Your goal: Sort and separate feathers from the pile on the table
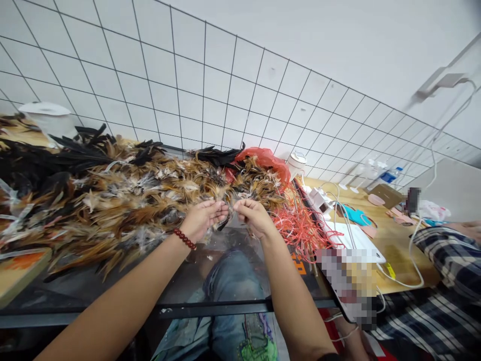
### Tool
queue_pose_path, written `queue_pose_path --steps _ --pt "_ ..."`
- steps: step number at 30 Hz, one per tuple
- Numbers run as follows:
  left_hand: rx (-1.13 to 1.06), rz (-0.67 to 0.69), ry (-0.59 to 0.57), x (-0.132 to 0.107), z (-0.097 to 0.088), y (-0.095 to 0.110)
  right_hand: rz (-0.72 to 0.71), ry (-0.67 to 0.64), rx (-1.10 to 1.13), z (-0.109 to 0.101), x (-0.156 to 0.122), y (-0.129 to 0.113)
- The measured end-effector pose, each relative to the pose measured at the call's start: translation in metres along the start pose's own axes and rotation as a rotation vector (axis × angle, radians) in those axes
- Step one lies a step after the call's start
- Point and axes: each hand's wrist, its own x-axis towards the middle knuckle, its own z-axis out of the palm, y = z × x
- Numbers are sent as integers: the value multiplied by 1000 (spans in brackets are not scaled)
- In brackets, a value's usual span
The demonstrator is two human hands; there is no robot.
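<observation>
Over the near edge of the feather pile point(124, 200), my left hand point(203, 218) pinches a small feather point(230, 214) between thumb and fingers. A red beaded bracelet point(184, 239) circles that wrist. Close beside it, my right hand point(253, 215) has its thumb and forefinger pressed together near the same feather. Whatever lies between those right fingertips is too small to make out. Brown and tan feathers spread behind and left of both hands, with long black feathers point(112, 153) along the back.
A red plastic bag point(268, 160) and a tangle of red strips point(296, 228) lie to the right. Beyond them are white cables, a white board point(356, 240) and a person's plaid sleeve point(447, 255). A black wire grid point(203, 80) stands behind the table. A yellowish block point(22, 276) sits at left.
</observation>
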Motion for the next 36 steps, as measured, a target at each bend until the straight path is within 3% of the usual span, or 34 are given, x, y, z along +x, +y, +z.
queue_pose_path --steps 8,18,21,24,26,29,36 --pt "-40 -229 -114 -3 4 2 -7 105 133 13 8 14" --pt "-24 -235 -161 -3 3 1 -42 121 23 16 8 15" --pt "13 -202 -168 -2 2 -1 -100 128 -182 9 8 13" --pt "-23 -90 -63 0 1 1 -230 141 -681 -3 3 8" --pt "-98 -21 35 2 1 3 -263 -96 -991 -9 -2 5" --pt "-196 19 122 3 1 6 -180 -447 -1171 -12 -9 4" --pt "-238 14 179 4 1 6 -32 -468 -1256 -9 -10 6"
